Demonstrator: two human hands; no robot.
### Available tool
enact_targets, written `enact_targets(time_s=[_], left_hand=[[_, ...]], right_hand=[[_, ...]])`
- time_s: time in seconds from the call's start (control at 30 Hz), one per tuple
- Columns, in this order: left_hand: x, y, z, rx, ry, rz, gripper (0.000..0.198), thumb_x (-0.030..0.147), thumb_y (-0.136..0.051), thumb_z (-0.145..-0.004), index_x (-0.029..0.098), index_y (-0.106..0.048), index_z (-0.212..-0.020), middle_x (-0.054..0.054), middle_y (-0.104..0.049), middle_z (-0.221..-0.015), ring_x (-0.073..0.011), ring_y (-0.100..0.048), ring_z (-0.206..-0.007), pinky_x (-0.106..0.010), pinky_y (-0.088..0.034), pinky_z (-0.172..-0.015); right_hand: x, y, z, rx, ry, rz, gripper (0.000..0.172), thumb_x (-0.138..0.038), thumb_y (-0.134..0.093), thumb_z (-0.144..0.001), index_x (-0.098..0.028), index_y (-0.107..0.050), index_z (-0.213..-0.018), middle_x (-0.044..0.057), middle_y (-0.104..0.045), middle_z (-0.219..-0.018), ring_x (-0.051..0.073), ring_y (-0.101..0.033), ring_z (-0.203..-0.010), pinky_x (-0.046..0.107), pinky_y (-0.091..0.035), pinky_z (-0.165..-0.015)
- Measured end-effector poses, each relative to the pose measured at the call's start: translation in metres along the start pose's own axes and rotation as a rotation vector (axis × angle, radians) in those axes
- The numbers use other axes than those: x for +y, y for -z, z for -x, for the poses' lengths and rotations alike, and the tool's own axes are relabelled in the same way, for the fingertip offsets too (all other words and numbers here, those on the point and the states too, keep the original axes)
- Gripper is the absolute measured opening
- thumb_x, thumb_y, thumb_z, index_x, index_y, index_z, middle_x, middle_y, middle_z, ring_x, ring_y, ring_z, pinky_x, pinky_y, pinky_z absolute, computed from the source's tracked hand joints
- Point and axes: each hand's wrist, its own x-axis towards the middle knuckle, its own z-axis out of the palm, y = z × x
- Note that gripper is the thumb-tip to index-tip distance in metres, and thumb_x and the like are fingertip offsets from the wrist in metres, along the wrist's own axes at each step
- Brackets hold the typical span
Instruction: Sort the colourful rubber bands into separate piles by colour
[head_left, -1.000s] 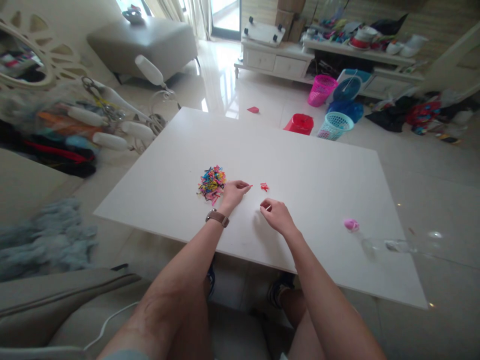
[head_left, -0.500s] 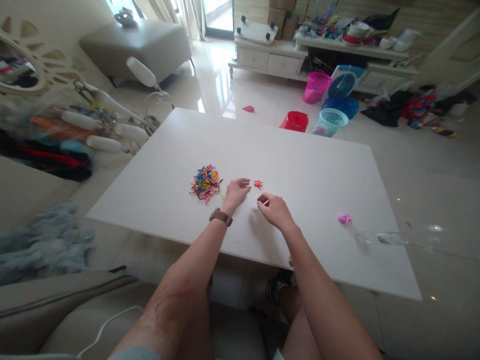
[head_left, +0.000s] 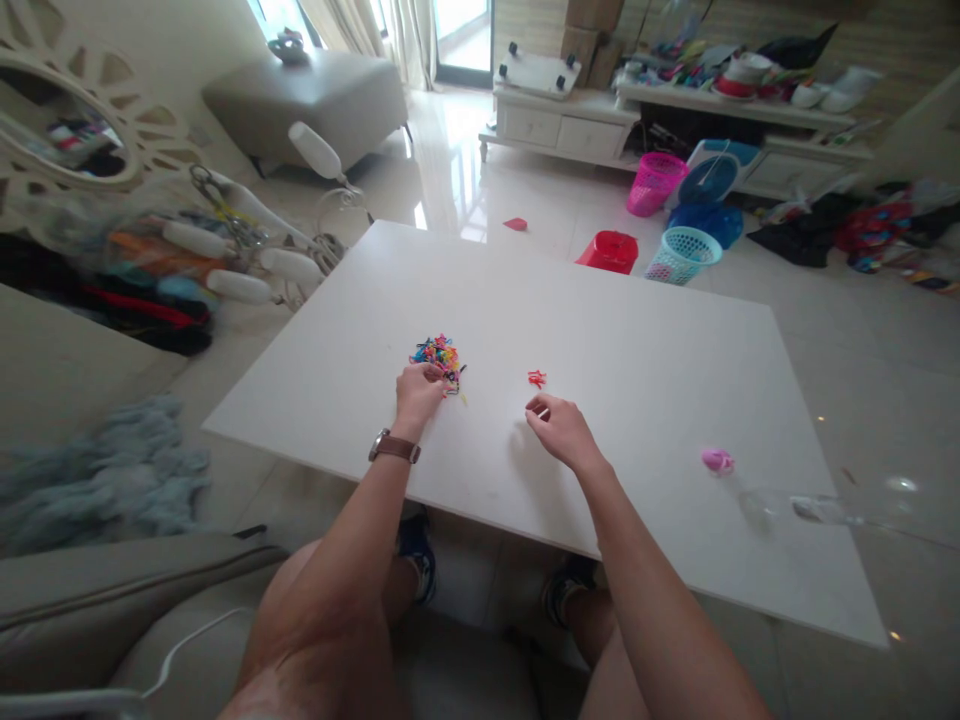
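A pile of small, thin multicoloured pieces (head_left: 442, 352), perhaps little hair ties or clips, lies on the white table (head_left: 645, 350). My left hand (head_left: 420, 396), with a brown-strapped watch (head_left: 394, 446) at the wrist, reaches into the near edge of this pile. Its fingers are curled together, and whatever they pinch is hidden. To the right sits a small group of red pieces (head_left: 536, 379) of the same sort. Just below that group hovers my right hand (head_left: 559, 425), fingers loosely bent with a gap towards the thumb; nothing shows in it.
A pink object (head_left: 718, 461) and a clear container (head_left: 821, 509) lie at the table's right end. Beyond the far edge stand a red bin (head_left: 611, 251), a light-blue basket (head_left: 686, 255) and a pink basket (head_left: 655, 185). A lamp with white shades (head_left: 315, 150) is at the left.
My left hand has moved left, from beside the red pieces to the multicoloured pile. My right hand stays near the red pieces. The whole view has shifted slightly.
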Motion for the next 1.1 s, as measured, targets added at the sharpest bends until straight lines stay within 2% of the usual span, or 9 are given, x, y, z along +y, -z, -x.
enact_targets(time_s=[0.2,0.4,0.77,0.9,1.0,1.1], left_hand=[[-0.022,-0.003,-0.003,-0.158,-0.111,-0.163,0.017,0.011,-0.069,-0.070,0.019,-0.080,-0.079,-0.008,-0.080,-0.086,-0.0226,-0.073,-0.085,-0.029,-0.053,-0.078],[-0.046,-0.007,-0.008,-0.180,-0.214,-0.306,0.016,0.011,-0.067,-0.072,0.021,-0.078,-0.077,-0.009,-0.078,-0.084,-0.0240,-0.071,-0.082,-0.031,-0.052,-0.077],[-0.032,-0.004,-0.002,-0.172,-0.242,-0.436,0.017,0.018,-0.058,-0.087,0.021,-0.074,-0.081,-0.014,-0.076,-0.094,-0.0270,-0.069,-0.089,-0.033,-0.048,-0.080],[-0.026,0.001,-0.008,-0.188,-0.228,-0.323,0.013,0.015,-0.060,-0.084,0.020,-0.069,-0.076,-0.009,-0.073,-0.085,-0.0223,-0.066,-0.083,-0.029,-0.048,-0.077],[-0.020,0.006,-0.014,-0.213,-0.160,-0.111,0.011,0.015,-0.062,-0.081,0.020,-0.067,-0.071,-0.004,-0.068,-0.070,-0.0187,-0.062,-0.073,-0.027,-0.047,-0.071],[-0.014,0.009,-0.015,-0.211,-0.067,0.154,0.010,0.025,-0.066,-0.082,0.019,-0.067,-0.074,-0.002,-0.066,-0.067,-0.0158,-0.058,-0.065,-0.026,-0.045,-0.063]], right_hand=[[0.001,0.000,-0.003,-0.004,-0.002,-0.005,0.012,-0.025,-0.061,-0.090,-0.024,-0.072,-0.091,0.003,-0.078,-0.091,0.017,-0.071,-0.081,0.028,-0.049,-0.077],[0.002,0.000,-0.003,0.001,0.003,0.005,0.012,-0.025,-0.061,-0.090,-0.024,-0.073,-0.091,0.002,-0.078,-0.089,0.018,-0.071,-0.081,0.028,-0.049,-0.077],[0.002,-0.003,-0.001,-0.012,0.004,0.004,0.014,-0.025,-0.061,-0.089,-0.024,-0.074,-0.094,0.003,-0.078,-0.090,0.018,-0.071,-0.081,0.028,-0.048,-0.076],[0.000,-0.001,0.001,-0.008,0.002,0.005,0.014,-0.025,-0.061,-0.089,-0.024,-0.074,-0.094,0.003,-0.078,-0.090,0.018,-0.070,-0.081,0.028,-0.049,-0.075],[-0.001,-0.001,0.001,-0.010,0.005,0.007,0.013,-0.025,-0.061,-0.089,-0.024,-0.074,-0.093,0.003,-0.078,-0.090,0.018,-0.071,-0.081,0.028,-0.049,-0.075],[0.000,-0.002,0.000,-0.004,0.016,0.005,0.013,-0.024,-0.061,-0.089,-0.024,-0.074,-0.093,0.003,-0.078,-0.089,0.018,-0.071,-0.080,0.029,-0.049,-0.076]])
